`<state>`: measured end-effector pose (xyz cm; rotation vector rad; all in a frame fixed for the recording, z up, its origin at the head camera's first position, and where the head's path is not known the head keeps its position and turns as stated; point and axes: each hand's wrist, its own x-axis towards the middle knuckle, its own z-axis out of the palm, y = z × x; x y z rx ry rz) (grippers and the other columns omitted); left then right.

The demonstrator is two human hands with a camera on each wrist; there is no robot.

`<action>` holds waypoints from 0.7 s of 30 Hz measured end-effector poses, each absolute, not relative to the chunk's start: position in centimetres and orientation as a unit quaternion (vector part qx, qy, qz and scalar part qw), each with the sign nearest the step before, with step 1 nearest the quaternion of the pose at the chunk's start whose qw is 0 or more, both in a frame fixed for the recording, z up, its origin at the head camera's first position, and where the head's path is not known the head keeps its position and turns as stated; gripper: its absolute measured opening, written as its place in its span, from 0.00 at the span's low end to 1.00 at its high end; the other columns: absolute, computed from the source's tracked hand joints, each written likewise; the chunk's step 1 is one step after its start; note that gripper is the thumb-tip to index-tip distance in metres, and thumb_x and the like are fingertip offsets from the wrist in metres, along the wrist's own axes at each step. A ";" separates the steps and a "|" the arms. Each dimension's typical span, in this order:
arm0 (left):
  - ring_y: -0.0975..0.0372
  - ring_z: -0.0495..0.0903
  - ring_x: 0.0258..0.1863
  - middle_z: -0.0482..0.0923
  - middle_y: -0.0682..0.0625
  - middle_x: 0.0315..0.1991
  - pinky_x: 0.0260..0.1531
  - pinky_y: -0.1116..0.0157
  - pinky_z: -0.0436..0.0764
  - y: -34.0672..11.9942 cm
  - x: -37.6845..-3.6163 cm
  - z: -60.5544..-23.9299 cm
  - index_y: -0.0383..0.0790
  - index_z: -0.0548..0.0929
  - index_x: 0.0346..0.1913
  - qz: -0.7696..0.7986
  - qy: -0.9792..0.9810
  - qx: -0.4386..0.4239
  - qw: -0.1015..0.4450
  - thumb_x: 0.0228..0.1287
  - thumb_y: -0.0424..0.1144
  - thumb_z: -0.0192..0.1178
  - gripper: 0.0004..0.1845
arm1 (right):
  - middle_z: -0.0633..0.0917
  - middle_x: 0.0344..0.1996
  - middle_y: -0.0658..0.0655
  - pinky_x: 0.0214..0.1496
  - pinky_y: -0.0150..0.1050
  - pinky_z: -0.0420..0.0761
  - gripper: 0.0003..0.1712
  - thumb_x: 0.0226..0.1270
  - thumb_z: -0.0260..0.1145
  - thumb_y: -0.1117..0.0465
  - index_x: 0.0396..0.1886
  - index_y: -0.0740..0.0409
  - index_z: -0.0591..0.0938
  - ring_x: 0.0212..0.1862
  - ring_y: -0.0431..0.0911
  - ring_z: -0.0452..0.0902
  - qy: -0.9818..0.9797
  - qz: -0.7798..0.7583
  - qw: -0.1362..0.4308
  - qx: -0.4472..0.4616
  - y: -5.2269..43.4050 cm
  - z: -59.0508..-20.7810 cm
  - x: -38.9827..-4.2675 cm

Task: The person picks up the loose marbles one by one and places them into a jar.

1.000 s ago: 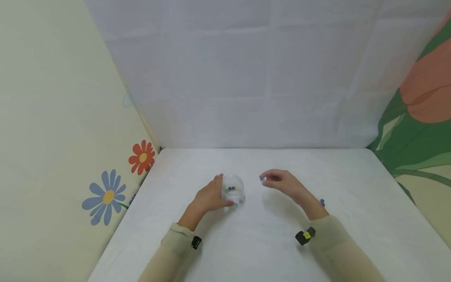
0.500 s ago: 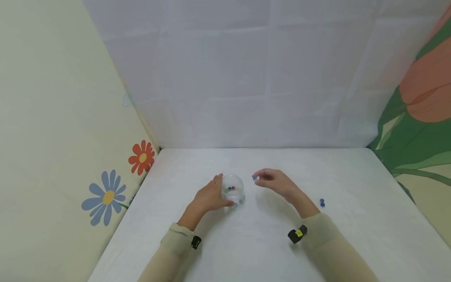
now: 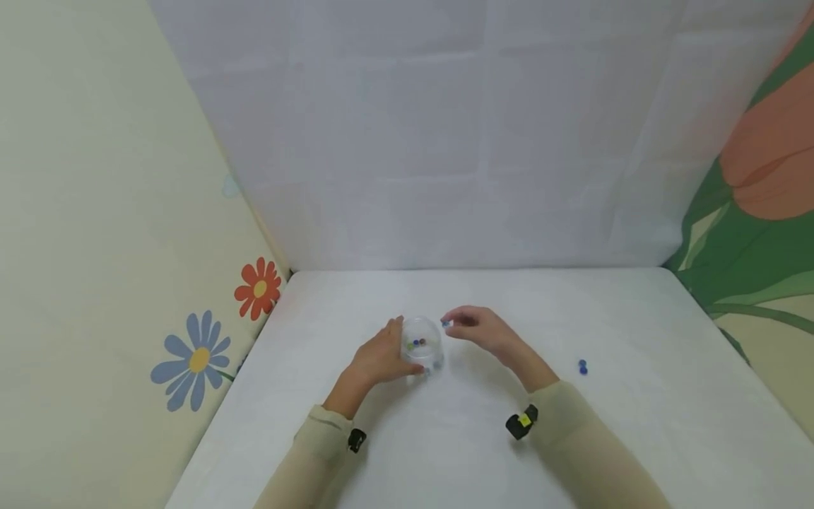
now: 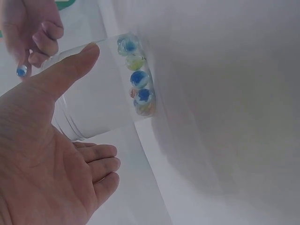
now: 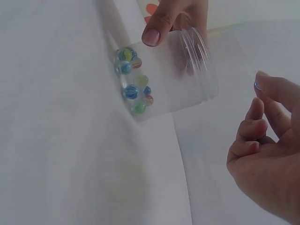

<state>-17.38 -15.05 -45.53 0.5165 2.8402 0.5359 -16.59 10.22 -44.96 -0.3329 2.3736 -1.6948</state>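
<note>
A clear jar (image 3: 436, 346) stands upright on the white tabletop, with its mouth up. My left hand (image 3: 378, 353) holds it from the left, thumb on the near side and fingers round the far side. Several glass marbles (image 4: 139, 79), blue, yellow-green and orange, lie on the jar's bottom. Just right of the rim, my right hand (image 3: 481, 331) pinches a blue marble (image 4: 21, 71) between thumb and fingertips. In the right wrist view that marble (image 5: 257, 86) is mostly covered by the fingertips.
Two blue marbles (image 3: 583, 367) lie close together on the table, to the right of my right forearm. White cloth (image 3: 394, 155) hangs behind the table (image 3: 356, 290). Walls with painted flowers (image 3: 198, 360) flank both sides.
My right hand has moved left with the blue marble, from well right of the jar to close beside its rim. The left hand and the jar have stayed in place.
</note>
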 end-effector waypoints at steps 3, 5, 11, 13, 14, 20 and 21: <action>0.44 0.70 0.69 0.60 0.32 0.75 0.63 0.46 0.74 -15.1 -17.3 -45.7 0.31 0.51 0.79 0.182 0.962 0.176 0.099 0.52 0.59 0.76 0.62 | 0.82 0.41 0.54 0.57 0.51 0.78 0.17 0.71 0.69 0.56 0.56 0.55 0.84 0.46 0.47 0.75 0.800 -0.579 0.104 -0.119 9.6 -45.3 -16.7; 0.43 0.70 0.69 0.60 0.32 0.75 0.63 0.45 0.75 -15.0 -17.2 -45.8 0.31 0.51 0.79 0.185 0.962 0.176 0.097 0.52 0.59 0.76 0.62 | 0.81 0.39 0.53 0.58 0.55 0.77 0.16 0.70 0.69 0.57 0.55 0.56 0.84 0.45 0.47 0.75 0.793 -0.589 0.102 -0.121 9.2 -45.5 -16.7; 0.44 0.70 0.68 0.59 0.32 0.76 0.62 0.45 0.75 -15.1 -17.4 -45.9 0.32 0.51 0.79 0.188 0.961 0.174 0.104 0.52 0.59 0.76 0.62 | 0.80 0.37 0.53 0.55 0.56 0.77 0.16 0.70 0.69 0.59 0.54 0.58 0.84 0.43 0.46 0.73 0.784 -0.599 0.109 -0.122 8.2 -45.5 -17.1; 0.44 0.70 0.69 0.59 0.32 0.76 0.62 0.45 0.75 -15.2 -17.4 -45.9 0.32 0.51 0.79 0.187 0.961 0.173 0.104 0.51 0.60 0.76 0.63 | 0.80 0.38 0.53 0.56 0.56 0.77 0.16 0.70 0.69 0.59 0.54 0.57 0.85 0.44 0.46 0.73 0.784 -0.599 0.113 -0.119 7.9 -45.3 -17.1; 0.44 0.70 0.69 0.59 0.32 0.76 0.62 0.45 0.75 -15.2 -17.3 -45.9 0.32 0.51 0.79 0.187 0.962 0.172 0.104 0.51 0.60 0.76 0.63 | 0.81 0.39 0.53 0.57 0.56 0.77 0.15 0.70 0.69 0.59 0.54 0.57 0.85 0.44 0.47 0.73 0.783 -0.599 0.115 -0.117 7.7 -45.2 -17.0; 0.44 0.70 0.69 0.58 0.32 0.76 0.62 0.45 0.75 -15.1 -17.4 -45.8 0.32 0.51 0.79 0.182 0.963 0.169 0.107 0.51 0.60 0.76 0.63 | 0.82 0.41 0.53 0.54 0.44 0.78 0.16 0.71 0.68 0.59 0.56 0.55 0.85 0.45 0.47 0.74 0.788 -0.590 0.125 -0.120 7.1 -45.1 -17.2; 0.44 0.70 0.69 0.58 0.32 0.76 0.62 0.45 0.75 -15.1 -17.4 -45.8 0.33 0.51 0.79 0.180 0.963 0.168 0.107 0.52 0.60 0.76 0.63 | 0.82 0.41 0.53 0.52 0.42 0.78 0.16 0.71 0.68 0.58 0.56 0.55 0.85 0.45 0.47 0.74 0.791 -0.587 0.125 -0.121 7.0 -45.1 -17.3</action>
